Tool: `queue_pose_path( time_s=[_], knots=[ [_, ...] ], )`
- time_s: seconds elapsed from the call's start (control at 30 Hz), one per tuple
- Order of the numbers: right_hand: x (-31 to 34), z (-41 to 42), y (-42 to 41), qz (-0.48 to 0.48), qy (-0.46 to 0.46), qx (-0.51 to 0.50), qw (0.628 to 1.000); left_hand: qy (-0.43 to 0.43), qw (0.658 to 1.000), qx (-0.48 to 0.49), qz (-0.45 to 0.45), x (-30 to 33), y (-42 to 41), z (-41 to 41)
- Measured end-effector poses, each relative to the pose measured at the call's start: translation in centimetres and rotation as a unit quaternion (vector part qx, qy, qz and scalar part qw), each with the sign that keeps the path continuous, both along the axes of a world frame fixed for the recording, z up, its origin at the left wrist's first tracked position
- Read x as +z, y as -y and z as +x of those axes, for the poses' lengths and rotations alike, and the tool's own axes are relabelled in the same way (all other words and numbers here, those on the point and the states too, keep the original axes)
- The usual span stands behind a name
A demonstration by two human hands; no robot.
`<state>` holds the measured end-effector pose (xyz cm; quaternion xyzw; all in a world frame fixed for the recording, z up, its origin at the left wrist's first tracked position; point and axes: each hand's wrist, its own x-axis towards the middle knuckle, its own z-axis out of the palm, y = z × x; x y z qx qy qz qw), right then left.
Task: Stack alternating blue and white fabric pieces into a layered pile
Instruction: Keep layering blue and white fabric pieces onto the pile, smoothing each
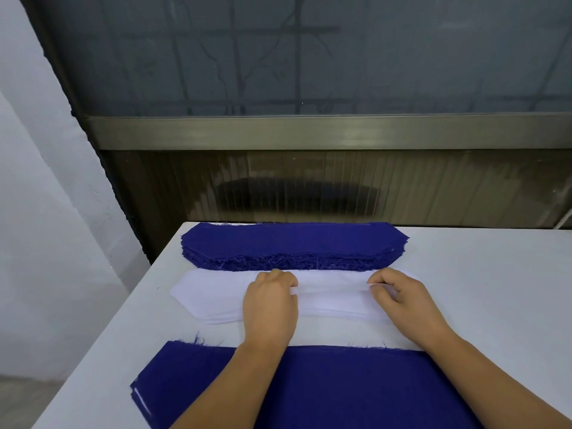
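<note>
1. Step in hand: a white piece is being taken from the white stack (216, 297), which lies on the table (495, 289) between the blue stack (294, 243) at the far edge and the layered pile (309, 388) at the near edge. A blue piece lies uppermost on that pile, so a white layer is judged to be due.

2. Left hand (270, 305): fingers are curled and the top white piece (332, 289) is pinched near the middle of the stack.

3. Right hand (402, 297): fingers are curled and the same piece is pinched near the stack's right end. The piece is seen raised slightly between the two hands.

4. Orientation: the long axis of the white stack runs left to right, parallel with the blue stack just behind it and with the pile in front. The left end is tapered to a point facing left; the right end is hidden by the right hand.

5. Next move, as judged: only one layer should be separated, lifted level, carried toward the near edge, and laid on the blue top with its axis unchanged and ends matched.

6. Risk, as judged: a second white piece may cling and be lifted with it.
</note>
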<state>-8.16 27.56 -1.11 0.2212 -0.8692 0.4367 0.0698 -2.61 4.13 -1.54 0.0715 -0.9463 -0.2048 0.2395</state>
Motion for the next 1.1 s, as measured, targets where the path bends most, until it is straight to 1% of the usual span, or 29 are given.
queue_pose_path(
  time_s=[0.1,0.17,0.27,0.33,0.43,0.47,0.53,0.57,0.63,0.7,0.77,0.8,0.87,0.9,0.97,1.1],
  knots=[
    [-0.1,-0.1,-0.2,0.03,0.003,-0.021,0.999,0.025,0.998,0.049,-0.034,0.6,2.8,0.5],
    [-0.1,-0.1,-0.3,0.066,0.0,-0.032,0.997,0.037,0.995,0.078,-0.052,1.1,5.7,1.0],
    [-0.2,-0.1,-0.2,0.098,-0.012,-0.039,0.994,0.076,0.986,0.137,-0.061,1.7,10.7,2.5],
    [-0.1,-0.2,0.0,0.107,-0.018,-0.038,0.993,0.114,0.983,0.135,-0.052,2.2,13.3,3.4],
    [1.1,-0.2,0.1,0.135,-0.014,-0.024,0.99,0.158,0.982,0.091,-0.049,3.7,14.1,4.1],
    [1.9,-0.1,0.1,0.133,-0.017,-0.027,0.991,0.147,0.984,0.089,-0.045,4.5,13.8,4.3],
    [3.6,0.9,-0.4,0.108,-0.035,-0.051,0.992,0.078,0.992,0.087,-0.046,6.1,13.0,5.2],
    [4.1,1.7,-1.1,0.101,-0.055,-0.063,0.991,0.035,0.995,0.079,-0.058,6.8,12.5,6.1],
    [4.2,4.0,-3.0,0.116,-0.119,-0.073,0.983,-0.023,0.994,0.059,-0.091,7.3,11.8,8.7],
    [3.3,7.2,-5.0,0.121,-0.189,-0.037,0.974,-0.067,0.987,0.022,-0.142,6.4,11.5,11.8],
    [2.0,10.2,-6.4,0.14,-0.218,0.009,0.966,-0.109,0.978,-0.058,-0.166,4.6,11.3,14.6],
    [1.1,11.6,-6.7,0.15,-0.222,0.013,0.963,-0.109,0.976,-0.092,-0.165,3.5,11.3,15.7],
    [0.1,13.3,-7.0,0.183,-0.23,0.012,0.956,-0.073,0.974,-0.131,-0.171,2.0,11.0,17.0],
    [-0.2,13.7,-7.4,0.196,-0.231,0.019,0.953,-0.057,0.973,-0.139,-0.173,1.4,10.9,17.4],
    [-0.5,13.7,-8.0,0.183,-0.256,0.02,0.949,-0.035,0.976,-0.139,-0.163,1.2,10.7,17.8],
    [0.3,13.5,-8.1,0.203,-0.304,0.026,0.93,-0.013,0.978,-0.133,-0.159,2.3,10.5,17.6]
  ],
)
